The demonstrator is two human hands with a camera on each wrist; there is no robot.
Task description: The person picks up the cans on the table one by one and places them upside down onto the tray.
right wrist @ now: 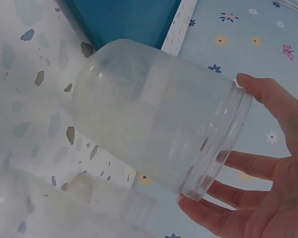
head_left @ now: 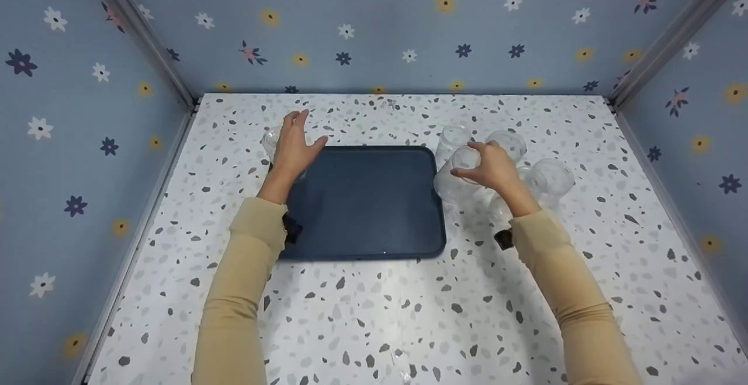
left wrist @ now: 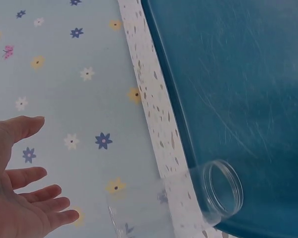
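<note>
My right hand (head_left: 494,169) grips a clear, wide-mouthed jar (right wrist: 149,114) by its threaded rim. Thumb and fingers sit on opposite sides of that rim in the right wrist view, and the jar is beside the right edge of a dark blue tray (head_left: 362,204). Over the tray's far left corner, my left hand (head_left: 295,146) is spread with its thumb held apart from the fingers. Near it is a narrower clear jar (left wrist: 222,191), which overlaps the tray's corner in the left wrist view. The left fingers (left wrist: 42,193) are apart from this jar and hold nothing.
Several more clear jars are clustered right of the tray, among them a tall one (head_left: 454,135), a wide one (head_left: 506,142) and another wide one (head_left: 554,177). The speckled table (head_left: 362,315) is enclosed by flowered panels (head_left: 374,28) at the back and sides.
</note>
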